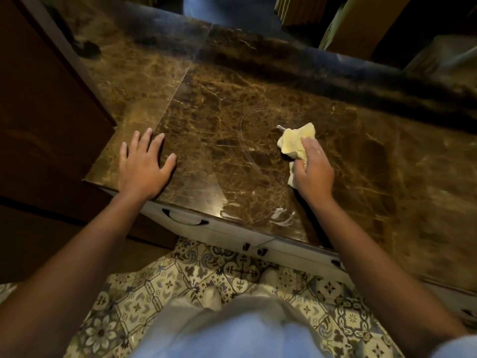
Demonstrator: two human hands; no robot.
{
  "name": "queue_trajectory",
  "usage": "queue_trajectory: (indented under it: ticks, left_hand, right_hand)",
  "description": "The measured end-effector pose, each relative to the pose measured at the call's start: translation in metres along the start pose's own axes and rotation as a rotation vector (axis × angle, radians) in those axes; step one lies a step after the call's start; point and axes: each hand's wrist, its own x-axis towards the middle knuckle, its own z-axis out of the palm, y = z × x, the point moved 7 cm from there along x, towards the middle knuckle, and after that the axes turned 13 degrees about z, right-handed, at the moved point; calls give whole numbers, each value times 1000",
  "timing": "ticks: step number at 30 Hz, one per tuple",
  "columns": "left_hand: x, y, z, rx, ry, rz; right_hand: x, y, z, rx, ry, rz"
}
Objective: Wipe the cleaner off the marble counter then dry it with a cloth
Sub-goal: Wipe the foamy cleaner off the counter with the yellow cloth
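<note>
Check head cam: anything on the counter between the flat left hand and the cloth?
Head view: no objects, just bare marble counter between left hand and yellow cloth, with faint curved wipe streaks.

The right hand (313, 171) is gripping a crumpled yellow cloth (294, 144) and pressing it on the brown marble counter (206, 130). The left hand (144, 164) is lying flat, fingers spread, on the counter's near left part, well apart from the cloth. Thin curved streaks (244, 140) are showing on the marble between the hands, and a whitish smear (280, 215) is sitting near the counter's near edge. A white drawer front with a dark handle (184, 219) is showing below the edge, above a patterned tile floor (154, 288).
</note>
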Motion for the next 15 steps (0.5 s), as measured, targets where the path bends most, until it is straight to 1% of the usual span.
queue_trajectory:
  ticks: [4,6,8,10,12,15]
  left_hand:
    - [0,1,-2,1,3,-4]
    - [0,1,-1,1,-5,-9]
    - [-1,0,1,-6,-10,-10]
    - [0,-1,0,-12,-2,-12]
    - [0,0,1,-15,0,-12]
    - [0,0,3,-17,8,0]
  right_hand:
    - [-33,-56,37,13,-154,-220]
    - [-42,-76,40,43,-206,-247]
    - [-52,-91,30,93,-172,-256]
    - [-80,-109,25,166,-148,-315]
    - [-120,-122,34,201,-172,-383]
    - [-165,-121,61,156,-232,-411]
